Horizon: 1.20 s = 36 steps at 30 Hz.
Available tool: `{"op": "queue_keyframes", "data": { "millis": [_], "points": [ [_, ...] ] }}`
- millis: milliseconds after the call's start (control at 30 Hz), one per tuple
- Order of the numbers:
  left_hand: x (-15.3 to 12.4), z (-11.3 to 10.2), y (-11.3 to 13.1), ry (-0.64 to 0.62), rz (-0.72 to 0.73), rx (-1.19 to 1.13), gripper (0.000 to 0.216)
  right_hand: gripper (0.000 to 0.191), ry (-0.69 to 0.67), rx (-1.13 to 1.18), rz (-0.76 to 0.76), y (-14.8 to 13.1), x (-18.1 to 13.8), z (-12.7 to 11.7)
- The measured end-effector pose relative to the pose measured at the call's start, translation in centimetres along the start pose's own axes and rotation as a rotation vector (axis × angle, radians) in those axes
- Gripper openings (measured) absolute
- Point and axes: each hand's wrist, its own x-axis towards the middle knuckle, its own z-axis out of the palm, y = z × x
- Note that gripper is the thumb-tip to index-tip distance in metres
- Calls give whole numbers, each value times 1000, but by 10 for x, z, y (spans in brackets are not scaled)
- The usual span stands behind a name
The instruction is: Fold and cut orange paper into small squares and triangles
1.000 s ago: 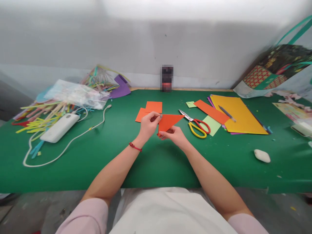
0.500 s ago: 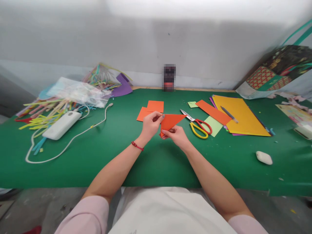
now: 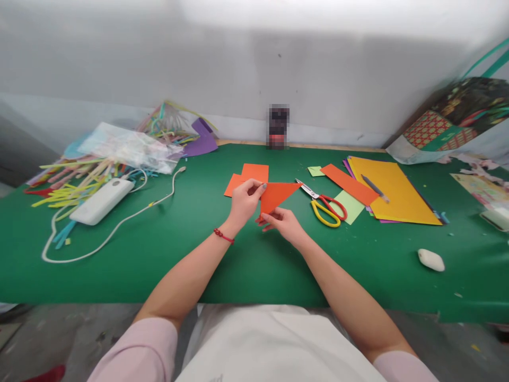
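My left hand (image 3: 242, 204) pinches the upper left corner of a folded orange paper triangle (image 3: 279, 193), thumb on one side and fingertips on the other. My right hand (image 3: 283, 223) pinches the lower corner of the same triangle from below, with the other fingers a little curled. On my left wrist there is a red bracelet (image 3: 222, 236).

I hold the triangle between both hands above the green table (image 3: 258, 260), near its middle. Its long point goes to the right. Just behind my left hand, two orange paper pieces (image 3: 249, 174) lie flat on the table. Near the point of the triangle lie scissors (image 3: 324, 204) with one red and one yellow handle, partly on a light green paper (image 3: 349, 206).

Farther right is a yellow sheet (image 3: 397, 196) with a pencil (image 3: 374, 187) on it and an orange strip (image 3: 349, 183) beside it. Well apart on the left are a white power bank (image 3: 101, 200), its cable (image 3: 119, 229) and a heap of coloured straws (image 3: 67, 191).
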Motion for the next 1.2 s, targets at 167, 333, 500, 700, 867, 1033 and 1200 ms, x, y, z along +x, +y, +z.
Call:
{"op": "queue_keyframes", "data": {
  "millis": [167, 333, 500, 700, 867, 1033, 1200],
  "points": [
    [0, 1, -2, 17, -6, -19, 22, 43, 33, -23, -45, 9, 3, 4],
    [0, 1, -3, 27, -49, -57, 23, 44, 67, -56, -87, 14, 4, 7],
    [2, 1, -3, 11, -65, -67, 24, 40, 64, -87, -125, 13, 3, 7],
    [2, 0, -3, 15, -52, -51, 23, 41, 47, -76, -117, 12, 2, 7],
    [2, 0, -1, 31, -56, -32, 22, 45, 23, -72, -94, 13, 2, 8],
    [1, 0, 0, 43, -80, -61, 24, 48, 8, -91, -104, 16, 1, 11],
    [0, 1, -2, 67, -102, -71, 23, 48, 40, -128, -137, 19, 2, 11]
  ]
}}
